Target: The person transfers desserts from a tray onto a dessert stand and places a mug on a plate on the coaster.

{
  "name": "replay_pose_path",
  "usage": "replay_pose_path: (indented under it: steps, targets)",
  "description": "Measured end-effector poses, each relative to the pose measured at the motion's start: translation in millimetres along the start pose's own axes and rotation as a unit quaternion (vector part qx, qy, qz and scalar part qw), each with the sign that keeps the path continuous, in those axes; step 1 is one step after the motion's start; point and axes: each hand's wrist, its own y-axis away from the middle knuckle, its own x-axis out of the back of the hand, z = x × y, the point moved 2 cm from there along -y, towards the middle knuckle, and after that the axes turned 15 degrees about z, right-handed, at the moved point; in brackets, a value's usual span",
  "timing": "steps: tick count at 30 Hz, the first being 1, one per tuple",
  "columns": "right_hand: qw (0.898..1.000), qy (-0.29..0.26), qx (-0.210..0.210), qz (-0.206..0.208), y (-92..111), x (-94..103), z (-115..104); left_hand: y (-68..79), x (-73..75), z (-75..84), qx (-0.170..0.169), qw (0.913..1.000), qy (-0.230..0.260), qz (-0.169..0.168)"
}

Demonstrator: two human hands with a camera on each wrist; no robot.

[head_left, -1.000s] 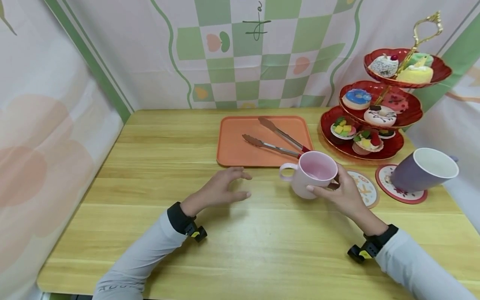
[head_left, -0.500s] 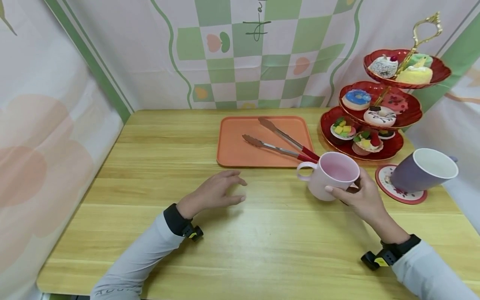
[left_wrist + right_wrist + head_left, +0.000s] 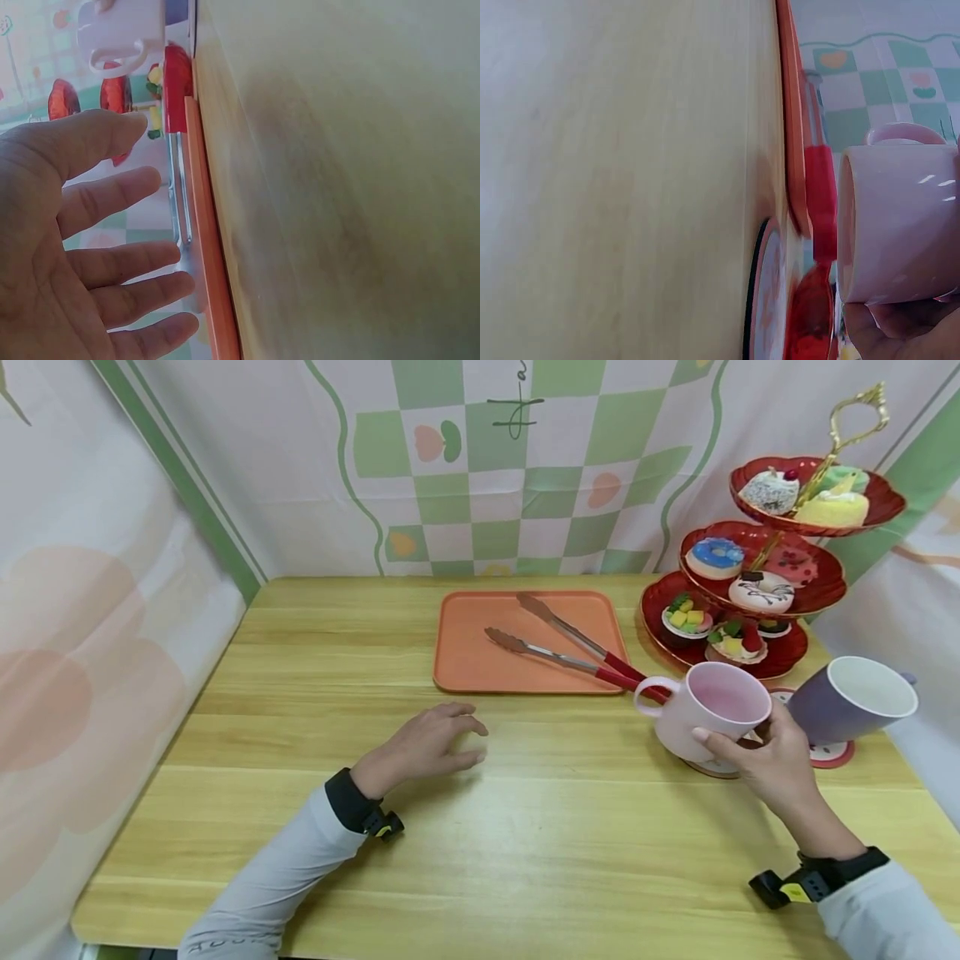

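My right hand [image 3: 780, 768] grips a pink mug [image 3: 708, 714] by its right side, thumb in front, the mug's handle pointing left. In the right wrist view the mug [image 3: 900, 225] hangs a little above the table, near a round coaster [image 3: 769, 300]. The mug covers most of that coaster in the head view. My left hand [image 3: 423, 743] hovers over the table in front of the tray, holding nothing; its fingers [image 3: 127, 259] are spread and relaxed in the left wrist view.
A purple mug [image 3: 847, 702] stands on another coaster [image 3: 832, 753] at the right. Red-handled tongs [image 3: 570, 660] lie across an orange tray [image 3: 468, 652]. Behind the mugs rises a three-tier red stand [image 3: 810, 602] with cakes and donuts. A patterned curtain [image 3: 300, 468] borders the table.
My right hand has carried the pink mug rightward, over the coaster beside the purple mug. The tongs' red handles have come into sight. My left hand has drawn back slightly leftward.
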Motion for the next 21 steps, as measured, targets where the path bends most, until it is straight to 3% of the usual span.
replay_pose_path:
  steps: [3,10,16,21]
  targets:
    - [1.0,0.005,-0.009,0.006,-2,5.4,10,-0.7,-0.7,0.3,-0.001,1.0,0.002,-0.006]
    - [0.999,0.028,-0.037,0.016,-3,15.7,11,-1.6,-1.1,1.5,-0.001,0.9999,0.003,-0.011]
    - [0.998,0.027,-0.04,0.028,-10,24.5,33,-1.2,-0.8,3.4,-0.002,0.9999,0.005,-0.01]
    - [0.996,0.04,-0.06,0.043,-12,26.9,26,-0.2,-2.5,3.0,-0.004,0.9999,0.008,-0.008]
